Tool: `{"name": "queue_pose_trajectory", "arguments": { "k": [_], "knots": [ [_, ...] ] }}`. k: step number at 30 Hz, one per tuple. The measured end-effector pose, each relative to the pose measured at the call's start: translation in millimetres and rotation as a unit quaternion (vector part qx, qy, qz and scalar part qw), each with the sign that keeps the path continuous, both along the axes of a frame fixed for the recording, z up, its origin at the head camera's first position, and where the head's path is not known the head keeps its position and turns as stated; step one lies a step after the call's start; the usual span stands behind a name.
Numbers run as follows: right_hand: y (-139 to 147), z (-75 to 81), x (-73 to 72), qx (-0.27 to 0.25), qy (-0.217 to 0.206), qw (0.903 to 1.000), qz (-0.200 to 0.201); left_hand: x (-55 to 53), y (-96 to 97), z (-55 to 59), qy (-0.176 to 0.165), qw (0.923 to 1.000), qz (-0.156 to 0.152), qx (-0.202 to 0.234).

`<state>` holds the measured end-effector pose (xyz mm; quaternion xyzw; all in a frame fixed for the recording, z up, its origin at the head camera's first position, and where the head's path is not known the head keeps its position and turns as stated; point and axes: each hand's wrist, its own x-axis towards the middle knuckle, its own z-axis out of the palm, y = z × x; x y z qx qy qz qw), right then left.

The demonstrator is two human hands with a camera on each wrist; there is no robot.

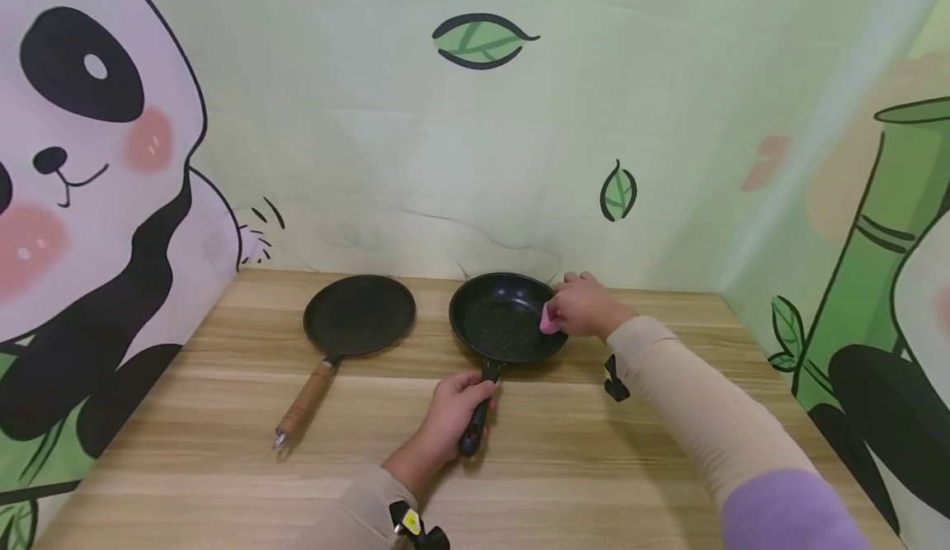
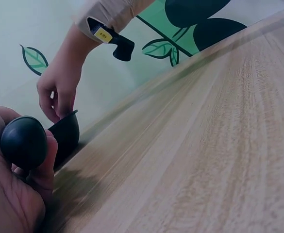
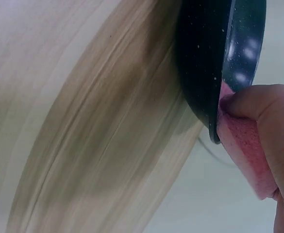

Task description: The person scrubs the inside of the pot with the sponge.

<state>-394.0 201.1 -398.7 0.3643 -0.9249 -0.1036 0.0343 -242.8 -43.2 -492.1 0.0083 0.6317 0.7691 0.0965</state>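
Observation:
A deep black frying pan (image 1: pixel 497 319) with a speckled coating stands near the back of the table. My left hand (image 1: pixel 454 410) grips its black handle (image 1: pixel 472 428); in the left wrist view the rounded handle end (image 2: pixel 24 141) pokes out between the curled fingers. At the pan's right side, my right hand (image 1: pixel 590 307) pinches a pink sponge (image 1: pixel 547 319). The right wrist view has the sponge (image 3: pixel 246 150) against the pan's rim, thumb pressing on it, part of it inside the wall. Some of the right fingers are hidden there.
A flat black pan (image 1: pixel 359 315) with a wooden handle (image 1: pixel 304 401) lies to the left on the wood-grain table (image 1: pixel 245 484). Behind the table rises a cloth backdrop (image 1: pixel 356 121) printed with pandas, leaves and bamboo. Each wrist carries a small black camera (image 1: pixel 616 381).

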Motion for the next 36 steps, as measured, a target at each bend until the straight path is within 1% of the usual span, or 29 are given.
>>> {"name": "queue_pose_trajectory", "arguments": {
  "k": [3,5,6,9,12,13,16,22,25,28,30,32,36],
  "knots": [
    [-4,-1.8,-0.7,0.002,0.003,0.9999,0.01,1.4,0.0,1.0,0.001,1.0,0.005,-0.001],
    [-7,-2.2,-0.9,0.006,0.004,0.9999,0.008,1.2,-0.3,1.5,-0.001,1.0,0.004,0.0],
    [-8,-1.7,-0.7,0.011,0.003,0.9999,0.005,3.5,-0.6,5.4,0.0,1.0,0.005,0.001],
    [-11,-2.7,-1.2,0.027,-0.008,0.9995,-0.011,4.5,0.1,6.4,-0.006,1.0,0.005,0.004],
    [-14,-1.7,-1.6,0.04,-0.028,0.9983,-0.032,5.3,1.3,6.9,-0.009,0.9999,0.013,0.006],
    [-14,-1.7,-2.0,0.042,-0.034,0.9978,-0.038,3.0,1.8,3.0,-0.012,0.9998,0.015,0.006],
    [-16,-1.3,-1.3,0.043,-0.049,0.9969,-0.044,2.7,2.3,1.3,-0.016,0.9996,0.022,0.005],
    [-18,0.3,3.2,0.02,-0.081,0.9956,-0.044,2.2,2.1,1.4,-0.025,0.9992,0.032,0.007],
    [-20,2.2,7.9,-0.002,-0.119,0.9912,-0.057,3.0,3.0,2.5,-0.022,0.9992,0.032,0.009],
    [-23,2.3,13.7,-0.023,-0.161,0.9841,-0.071,3.7,3.7,3.2,-0.019,0.9992,0.033,0.008],
    [-27,1.7,17.6,-0.038,-0.182,0.9798,-0.074,3.8,4.1,2.7,-0.02,0.9992,0.034,0.007],
    [-31,0.6,21.4,-0.048,-0.192,0.9772,-0.076,3.4,4.2,2.4,-0.021,0.9992,0.034,0.006],
    [-40,-0.2,28.2,-0.063,-0.199,0.9741,-0.086,1.9,4.4,0.0,-0.022,0.9992,0.032,0.007]
  ]
}}
